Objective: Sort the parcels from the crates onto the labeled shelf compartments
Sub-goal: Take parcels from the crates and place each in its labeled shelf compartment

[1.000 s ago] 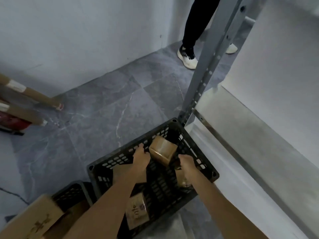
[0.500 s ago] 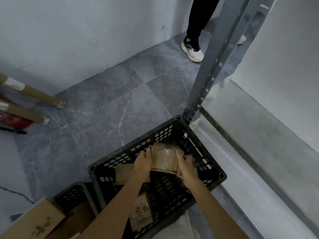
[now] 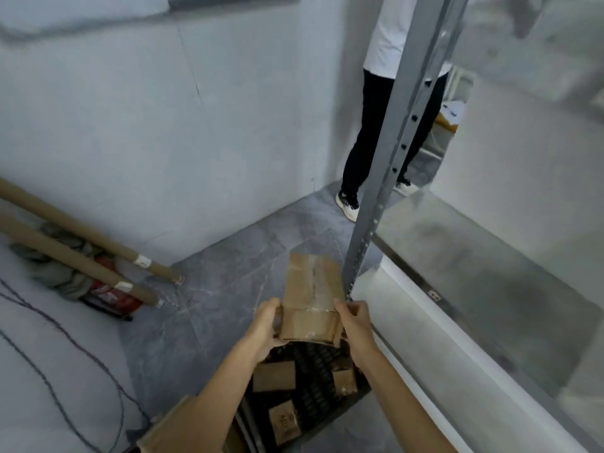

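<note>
I hold a taped brown cardboard parcel [image 3: 312,297] in both hands, lifted above the black plastic crate [image 3: 313,390]. My left hand [image 3: 266,323] grips its lower left edge and my right hand [image 3: 354,322] grips its lower right edge. Inside the crate lie three smaller brown parcels [image 3: 274,376], partly hidden by my forearms. The grey metal shelf [image 3: 483,289] runs along the right, its upright post [image 3: 389,165] just behind the parcel.
A person in black trousers and white shoes [image 3: 366,132] stands behind the shelf post. Two cardboard tubes [image 3: 81,256] and a red extinguisher [image 3: 111,295] lie at the left wall. A black cable [image 3: 65,338] trails on the floor. A cardboard box [image 3: 170,429] sits bottom left.
Both hands closed on the parcel inside the crate and lifted it up and out. My head tilted upward, bringing the wall and the standing person's legs into view.
</note>
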